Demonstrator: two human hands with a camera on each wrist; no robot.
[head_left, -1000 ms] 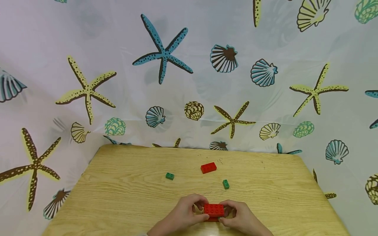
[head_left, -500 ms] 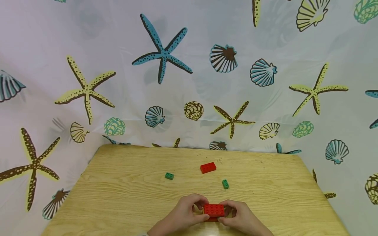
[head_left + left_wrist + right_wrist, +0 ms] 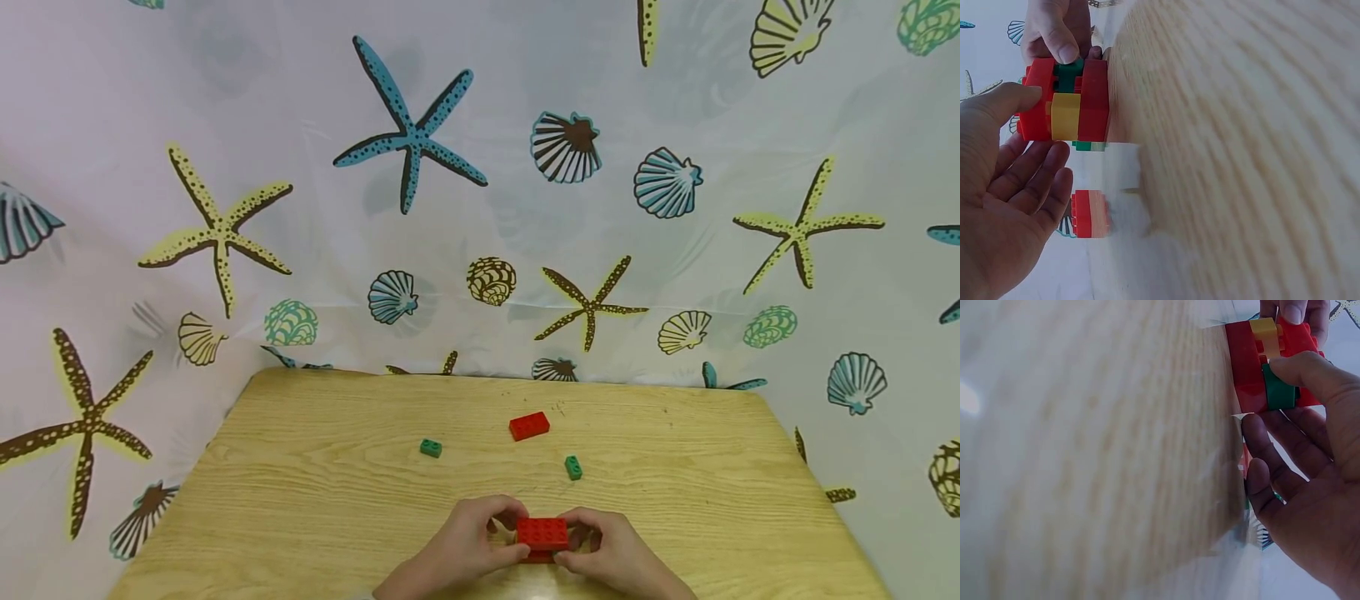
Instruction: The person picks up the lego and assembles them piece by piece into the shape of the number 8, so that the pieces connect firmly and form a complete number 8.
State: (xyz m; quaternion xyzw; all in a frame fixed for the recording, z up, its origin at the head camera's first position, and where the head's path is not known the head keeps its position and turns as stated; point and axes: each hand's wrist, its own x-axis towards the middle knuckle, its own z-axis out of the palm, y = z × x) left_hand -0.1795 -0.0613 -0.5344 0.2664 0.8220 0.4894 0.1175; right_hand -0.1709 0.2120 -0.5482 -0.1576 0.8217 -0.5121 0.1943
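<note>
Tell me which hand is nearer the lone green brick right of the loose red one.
The right hand: the green brick lies on the table just beyond it. The left hand sits farther off, across the held red block stack.

A light wooden table (image 3: 300,500) with round corners stands in front of a white curtain (image 3: 112,100). The curtain hangs behind and on both sides. It has blue, yellow and brown starfish and many shells printed on it. The light is bright and even.
</note>
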